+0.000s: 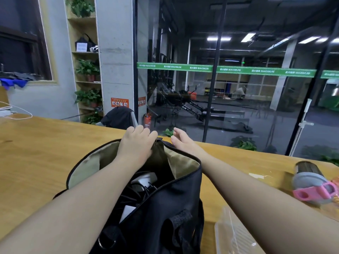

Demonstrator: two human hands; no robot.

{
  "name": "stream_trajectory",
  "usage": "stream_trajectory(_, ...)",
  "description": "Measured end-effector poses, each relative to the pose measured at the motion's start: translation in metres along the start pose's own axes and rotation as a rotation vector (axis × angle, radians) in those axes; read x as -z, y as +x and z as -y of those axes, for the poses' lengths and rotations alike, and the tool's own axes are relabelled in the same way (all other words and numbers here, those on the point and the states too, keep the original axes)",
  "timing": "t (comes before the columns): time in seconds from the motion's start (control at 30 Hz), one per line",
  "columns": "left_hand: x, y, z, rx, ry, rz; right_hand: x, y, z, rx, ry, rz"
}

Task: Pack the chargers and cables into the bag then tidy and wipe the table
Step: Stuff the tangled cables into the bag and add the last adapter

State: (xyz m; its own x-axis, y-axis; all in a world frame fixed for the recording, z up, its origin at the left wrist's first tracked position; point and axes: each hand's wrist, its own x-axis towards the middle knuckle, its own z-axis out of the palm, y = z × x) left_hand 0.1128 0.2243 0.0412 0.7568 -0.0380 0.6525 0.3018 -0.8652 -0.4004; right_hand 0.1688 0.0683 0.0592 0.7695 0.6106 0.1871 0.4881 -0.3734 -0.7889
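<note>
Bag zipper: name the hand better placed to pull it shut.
Left. The left hand already pinches the zipper pull at the bag mouth's far end; the right hand hovers open beside it.

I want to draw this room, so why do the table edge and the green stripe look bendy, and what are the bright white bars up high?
Head view: the wide-angle lens bows the wooden table edge and the green stripe; the white bars are ceiling lights seen in or through the dark glass, I cannot tell which; the clear plastic box at the bottom shows pale glare.
</note>
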Motion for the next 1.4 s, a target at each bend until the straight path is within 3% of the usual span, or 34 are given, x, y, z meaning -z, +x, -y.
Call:
stream_trajectory(0.23,-0.008,-0.009,0.000,0.065,-0.249,0.090,-0.013,0.018,-0.001,-0.025,-0.170,0.186)
stream_trajectory(0.53,-0.013,-0.014,0.001,0.159,-0.590,0.233,-0.030,0.017,-0.001,-0.016,-0.189,0.130)
stream_trajectory(0.73,0.001,-0.021,0.003,0.068,-0.465,0.196,-0.039,0.017,-0.002,-0.013,-0.212,0.194)
stream_trajectory(0.87,0.004,-0.026,0.005,0.010,-0.545,0.297,-0.040,0.015,-0.008,0.046,-0.163,0.091)
stream_trajectory(1.1,0.007,-0.028,-0.004,0.165,-0.738,0.440,-0.038,0.009,-0.013,0.102,-0.037,0.026)
stream_trajectory(1.2,0.002,-0.029,-0.004,0.188,-0.828,0.408,-0.036,0.008,-0.012,0.080,0.017,0.041)
stream_trajectory(1.4,0.000,-0.033,0.003,0.117,-0.848,0.150,-0.035,0.009,-0.016,0.065,0.040,-0.001)
